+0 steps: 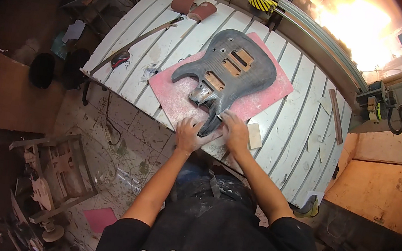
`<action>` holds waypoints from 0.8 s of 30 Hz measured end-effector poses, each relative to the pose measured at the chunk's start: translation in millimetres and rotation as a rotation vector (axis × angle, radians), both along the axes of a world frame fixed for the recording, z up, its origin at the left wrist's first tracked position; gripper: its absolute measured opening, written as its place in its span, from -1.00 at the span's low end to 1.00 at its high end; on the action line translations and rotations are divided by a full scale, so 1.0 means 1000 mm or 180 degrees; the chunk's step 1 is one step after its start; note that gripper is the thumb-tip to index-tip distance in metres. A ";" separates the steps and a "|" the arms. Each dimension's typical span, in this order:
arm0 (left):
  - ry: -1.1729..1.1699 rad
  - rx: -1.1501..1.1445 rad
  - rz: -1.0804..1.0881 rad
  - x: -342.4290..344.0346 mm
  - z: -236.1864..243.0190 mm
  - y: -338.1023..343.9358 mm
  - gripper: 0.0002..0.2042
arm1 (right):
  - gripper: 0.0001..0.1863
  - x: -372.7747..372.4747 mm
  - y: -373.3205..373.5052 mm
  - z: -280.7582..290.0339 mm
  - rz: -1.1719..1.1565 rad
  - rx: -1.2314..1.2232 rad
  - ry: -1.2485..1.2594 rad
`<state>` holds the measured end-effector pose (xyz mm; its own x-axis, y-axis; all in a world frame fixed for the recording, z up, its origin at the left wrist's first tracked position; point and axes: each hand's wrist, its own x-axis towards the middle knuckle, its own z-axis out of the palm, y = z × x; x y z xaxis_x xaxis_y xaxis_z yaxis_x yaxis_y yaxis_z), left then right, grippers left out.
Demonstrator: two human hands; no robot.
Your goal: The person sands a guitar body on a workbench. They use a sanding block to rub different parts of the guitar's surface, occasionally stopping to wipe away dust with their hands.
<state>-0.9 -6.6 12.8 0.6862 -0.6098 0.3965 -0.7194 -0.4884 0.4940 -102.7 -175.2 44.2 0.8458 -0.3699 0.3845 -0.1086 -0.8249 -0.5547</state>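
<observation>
A dark grey electric guitar body (247, 76) with routed cavities lies on a dusty pink mat (167, 94), one horn pointing toward me. My left hand (189, 136) is closed on the tip of that horn, with curled fingers and thumb against it. My right hand (233, 129) has bent fingers at the horn's right edge, around a small thin piece too hidden to name. Just right of that hand, a pale square sheet (255, 135) lies on the slatted table.
The slatted white table (291, 126) carries red sanding rolls (200, 11), a long bar (138, 42), a red-black mouse (120, 59) and a wooden strip (335, 117). A metal rail (312, 34) crosses behind it. A metal-framed stand (67, 169) stands lower left.
</observation>
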 end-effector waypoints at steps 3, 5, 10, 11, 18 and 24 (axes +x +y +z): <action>-0.0132 -0.0041 0.0004 0.002 -0.005 0.001 -0.50 | -0.63 -0.021 0.029 0.002 0.0426 0.0014 0.0203; -0.0170 0.0029 -0.0013 0.003 -0.010 0.004 -0.47 | -0.67 -0.025 0.024 0.003 0.0660 0.0031 0.0310; -0.0117 0.0043 -0.0005 0.000 -0.003 0.001 -0.44 | -0.61 0.015 -0.030 -0.001 -0.0034 -0.0085 -0.0014; -0.0125 0.0055 -0.0005 0.000 -0.003 0.002 -0.43 | -0.59 0.019 -0.030 0.002 -0.0281 -0.0122 -0.0044; -0.0091 0.0157 -0.0130 0.003 -0.010 0.002 -0.42 | -0.61 -0.015 0.001 -0.018 0.0405 -0.0088 -0.0077; -0.0226 0.0059 -0.0006 0.001 -0.008 0.001 -0.45 | -0.59 0.017 -0.032 -0.005 -0.0177 -0.0282 -0.0115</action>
<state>-0.1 -5.6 5.2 0.6557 -0.6187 0.4327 -0.7531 -0.4957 0.4325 -85.3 -207.5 39.1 0.8099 -0.3790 0.4476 -0.1368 -0.8641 -0.4843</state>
